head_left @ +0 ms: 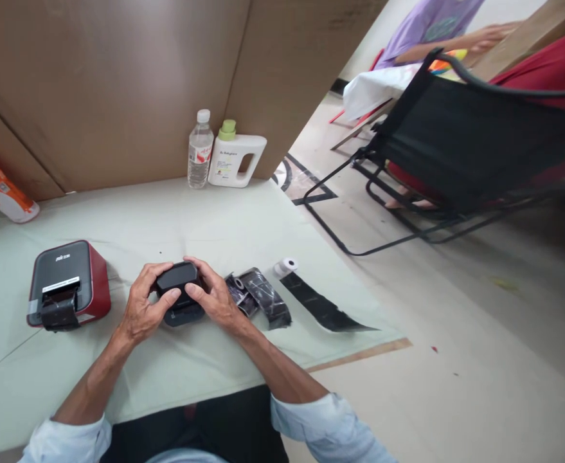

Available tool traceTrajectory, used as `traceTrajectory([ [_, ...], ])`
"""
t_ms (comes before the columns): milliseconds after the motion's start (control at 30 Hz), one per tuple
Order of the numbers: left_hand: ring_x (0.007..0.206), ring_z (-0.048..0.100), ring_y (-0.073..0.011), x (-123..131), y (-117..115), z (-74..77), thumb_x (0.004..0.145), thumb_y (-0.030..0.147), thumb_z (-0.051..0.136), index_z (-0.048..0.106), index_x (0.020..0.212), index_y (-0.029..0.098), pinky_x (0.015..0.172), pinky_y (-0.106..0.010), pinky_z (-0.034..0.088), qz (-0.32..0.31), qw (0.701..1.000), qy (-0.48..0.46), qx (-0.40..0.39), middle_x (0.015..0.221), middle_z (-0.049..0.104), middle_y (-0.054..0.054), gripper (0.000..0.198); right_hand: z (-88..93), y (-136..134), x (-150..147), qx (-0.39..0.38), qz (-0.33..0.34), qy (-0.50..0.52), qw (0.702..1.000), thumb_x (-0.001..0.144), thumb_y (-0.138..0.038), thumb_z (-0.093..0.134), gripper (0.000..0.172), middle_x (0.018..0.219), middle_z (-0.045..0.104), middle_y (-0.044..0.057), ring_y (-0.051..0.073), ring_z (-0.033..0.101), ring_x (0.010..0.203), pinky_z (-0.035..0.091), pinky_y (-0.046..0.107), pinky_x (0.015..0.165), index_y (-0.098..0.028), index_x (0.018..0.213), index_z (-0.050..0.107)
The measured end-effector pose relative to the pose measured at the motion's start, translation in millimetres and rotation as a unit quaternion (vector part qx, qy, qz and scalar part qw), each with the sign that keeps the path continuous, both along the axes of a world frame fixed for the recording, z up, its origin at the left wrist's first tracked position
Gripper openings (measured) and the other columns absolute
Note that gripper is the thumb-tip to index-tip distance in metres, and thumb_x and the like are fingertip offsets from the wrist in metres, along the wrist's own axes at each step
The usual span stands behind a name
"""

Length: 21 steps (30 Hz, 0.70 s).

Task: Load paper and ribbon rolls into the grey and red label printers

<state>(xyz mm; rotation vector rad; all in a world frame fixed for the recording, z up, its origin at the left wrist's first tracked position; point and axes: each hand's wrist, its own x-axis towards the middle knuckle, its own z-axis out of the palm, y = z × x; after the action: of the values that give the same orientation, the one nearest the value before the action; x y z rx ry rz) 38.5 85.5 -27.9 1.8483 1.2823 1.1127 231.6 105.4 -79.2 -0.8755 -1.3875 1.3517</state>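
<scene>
Between my two hands is a small black box-shaped device with a smooth, flat top face. My left hand grips its left side, thumb across the front. On the right side my right hand does the same, and both thumbs press near its front edge. A dark base part shows just below it; I cannot tell whether the two are joined. Just right of my right hand lie crumpled black strips. Beyond them a white paper roll touches a long black strip.
A red and black label printer stands left, a black strip hanging from its front. At the back are a water bottle, a white jug and an orange bottle against a cardboard wall. A black folding chair stands right, near another person.
</scene>
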Motion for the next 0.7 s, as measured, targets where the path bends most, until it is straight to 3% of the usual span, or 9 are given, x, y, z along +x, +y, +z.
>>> traceTrajectory([
  [467,0.107,0.070,-0.0243,-3.0,11.0,0.4,0.090,0.043,0.075,0.070,0.126,0.023,0.088,-0.035,0.060,-0.004,0.998,-0.017,-0.063,0.118,0.072,-0.009,0.042,-3.3,2.7,-1.7,-0.028,-0.002,-0.020,0.999,0.094,-0.065,0.067,0.071,0.144,0.067,0.011,0.029,0.066,0.132,0.053,0.044,0.116,-0.023,0.150,0.056],
  [700,0.112,0.068,-0.0251,-2.5,11.0,0.0,0.088,0.039,0.077,0.065,0.133,0.023,0.094,-0.038,0.060,-0.023,0.998,-0.010,-0.058,0.123,0.068,-0.010,0.049,-5.2,3.4,-2.7,-0.035,-0.012,-0.004,0.999,0.093,-0.069,0.066,0.075,0.147,0.066,0.011,0.030,0.064,0.135,0.051,0.046,0.118,-0.022,0.151,0.056],
])
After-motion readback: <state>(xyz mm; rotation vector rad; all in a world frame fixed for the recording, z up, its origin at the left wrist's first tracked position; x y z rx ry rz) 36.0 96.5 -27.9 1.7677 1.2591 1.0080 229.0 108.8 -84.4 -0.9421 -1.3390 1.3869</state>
